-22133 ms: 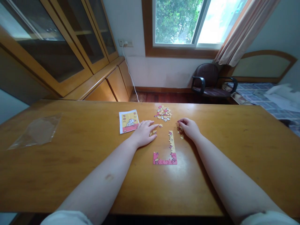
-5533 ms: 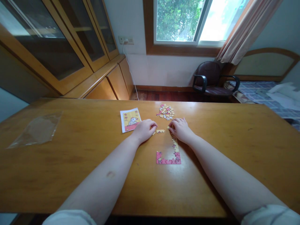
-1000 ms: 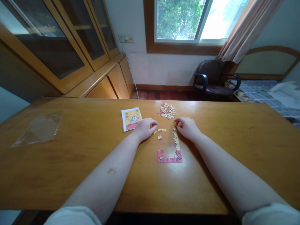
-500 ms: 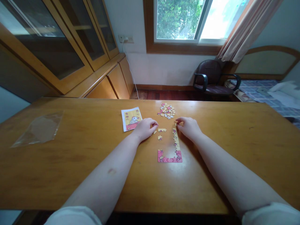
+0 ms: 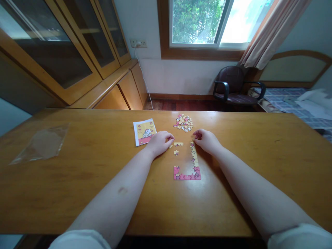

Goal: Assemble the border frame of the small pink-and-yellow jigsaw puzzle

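Puzzle border (image 5: 196, 171), just below center frame, is apparently being extended; careful lining-up's probably needed. Right hand (image 5: 206, 139) is bunched near its upper end, left hand (image 5: 161, 141) loosely curled; any grip can't be made out.

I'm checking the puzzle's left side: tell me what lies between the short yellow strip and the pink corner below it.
In the head view, a small yellow piece lies between the yellow strip and the pink corner, touching neither.

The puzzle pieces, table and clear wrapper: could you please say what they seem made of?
Puzzle pieces: probably printed cardboard, finish unclear; thin, flat shapes suggest it. Table: wood or veneer, glossy; streaky grain, bright sheen. Clear wrapper: likely plastic film, shiny; table shows through.
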`<state>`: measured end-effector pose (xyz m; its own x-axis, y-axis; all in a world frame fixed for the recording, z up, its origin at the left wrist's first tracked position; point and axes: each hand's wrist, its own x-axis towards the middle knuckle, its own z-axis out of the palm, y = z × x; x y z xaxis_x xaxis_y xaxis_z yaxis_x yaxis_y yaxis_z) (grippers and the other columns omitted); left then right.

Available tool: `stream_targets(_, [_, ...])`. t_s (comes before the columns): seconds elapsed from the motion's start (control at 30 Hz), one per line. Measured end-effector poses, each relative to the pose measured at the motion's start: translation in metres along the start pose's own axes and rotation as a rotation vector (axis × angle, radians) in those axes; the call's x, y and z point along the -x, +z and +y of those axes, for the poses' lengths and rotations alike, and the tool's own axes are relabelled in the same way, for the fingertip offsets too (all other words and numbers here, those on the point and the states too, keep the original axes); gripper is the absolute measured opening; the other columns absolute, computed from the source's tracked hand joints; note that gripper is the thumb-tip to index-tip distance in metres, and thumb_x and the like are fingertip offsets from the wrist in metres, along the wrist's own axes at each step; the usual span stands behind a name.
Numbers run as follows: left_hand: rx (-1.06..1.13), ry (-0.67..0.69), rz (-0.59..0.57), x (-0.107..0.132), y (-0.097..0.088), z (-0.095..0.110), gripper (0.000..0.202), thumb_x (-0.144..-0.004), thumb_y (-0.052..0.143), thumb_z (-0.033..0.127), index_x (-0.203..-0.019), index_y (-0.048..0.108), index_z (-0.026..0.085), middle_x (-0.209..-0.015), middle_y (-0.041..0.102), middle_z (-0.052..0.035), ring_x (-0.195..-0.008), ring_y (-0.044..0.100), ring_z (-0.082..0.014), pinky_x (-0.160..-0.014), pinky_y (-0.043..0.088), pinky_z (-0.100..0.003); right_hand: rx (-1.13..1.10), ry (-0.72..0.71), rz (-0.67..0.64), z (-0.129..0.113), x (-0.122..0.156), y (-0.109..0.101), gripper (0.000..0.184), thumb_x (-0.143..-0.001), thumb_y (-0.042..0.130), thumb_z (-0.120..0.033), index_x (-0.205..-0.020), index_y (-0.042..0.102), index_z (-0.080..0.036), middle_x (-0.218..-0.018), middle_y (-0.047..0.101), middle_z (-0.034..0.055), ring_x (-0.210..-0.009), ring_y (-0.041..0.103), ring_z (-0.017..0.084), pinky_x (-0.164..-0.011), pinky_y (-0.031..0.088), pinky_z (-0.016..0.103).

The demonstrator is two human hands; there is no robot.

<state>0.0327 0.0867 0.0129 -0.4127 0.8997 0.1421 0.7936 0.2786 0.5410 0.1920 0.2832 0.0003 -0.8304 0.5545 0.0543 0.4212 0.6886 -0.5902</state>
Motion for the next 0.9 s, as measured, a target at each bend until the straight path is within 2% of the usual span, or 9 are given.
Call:
stream_targets(0.2, [0.010,0.010,0.000,0.001,0.001,0.001,0.019,-0.085,0.053,0.029,-0.086,0.070,0.020,-0.086,0.068,-0.0042,-0.083,0.060,-0.0193,-0.080,0.047,-0.033,-0.240,-0.076,0.060,-0.013,0.003,0.005,0.016,-0.073,0.060,-0.017,-0.088,0.066,-0.019,-0.079,0.069,0.0014,-0.071,0.062,0.013,-0.070,0.049,0.027])
stream_targets(0.33, [0.060,0.034,-0.010,0.002,0.004,0.004,0.021,-0.086,0.053,0.031,-0.089,0.070,0.021,-0.088,0.067,-0.0038,-0.084,0.060,-0.0188,-0.080,0.047,-0.032,-0.369,-0.116,0.035,-0.027,0.009,0.012,0.014,-0.073,0.064,-0.020,-0.086,0.067,-0.019,-0.079,0.071,0.0023,-0.071,0.064,0.014,-0.069,0.050,0.027])
stream_targets(0.5, [0.137,0.043,-0.022,0.004,0.008,0.012,0.021,-0.086,0.057,0.037,-0.089,0.071,0.022,-0.084,0.066,-0.0017,-0.075,0.057,-0.0161,-0.071,0.045,-0.029,-0.288,-0.162,-0.022,-0.042,0.021,0.020,0.007,-0.074,0.066,-0.018,-0.080,0.068,-0.022,-0.078,0.071,-0.0004,-0.072,0.063,0.014,-0.069,0.049,0.026])
stream_targets(0.6, [0.147,0.066,-0.034,0.004,0.009,0.014,0.018,-0.085,0.058,0.035,-0.084,0.070,0.021,-0.081,0.065,-0.0014,-0.074,0.057,-0.0156,-0.070,0.045,-0.028,-0.261,-0.192,-0.024,-0.047,0.025,0.022,0.006,-0.076,0.065,-0.016,-0.078,0.067,-0.022,-0.078,0.071,-0.0006,-0.074,0.063,0.014,-0.070,0.048,0.025])
stream_targets(0.7, [0.140,0.057,-0.023,0.004,0.010,0.013,0.016,-0.085,0.059,0.033,-0.081,0.069,0.020,-0.080,0.065,-0.0012,-0.075,0.057,-0.0156,-0.071,0.044,-0.028,-0.225,-0.249,0.021,-0.045,0.026,0.024,0.006,-0.078,0.065,-0.018,-0.082,0.067,-0.022,-0.082,0.070,0.0003,-0.079,0.063,0.015,-0.073,0.048,0.026])
stream_targets(0.9, [0.153,-0.041,0.004,0.003,0.011,0.005,0.018,-0.084,0.058,0.034,-0.080,0.069,0.020,-0.082,0.064,-0.0012,-0.075,0.056,-0.0160,-0.070,0.044,-0.029,0.016,-0.413,0.121,-0.034,0.023,0.024,0.010,-0.085,0.062,-0.027,-0.087,0.071,-0.023,-0.089,0.070,0.0043,-0.085,0.063,0.018,-0.083,0.044,0.031])
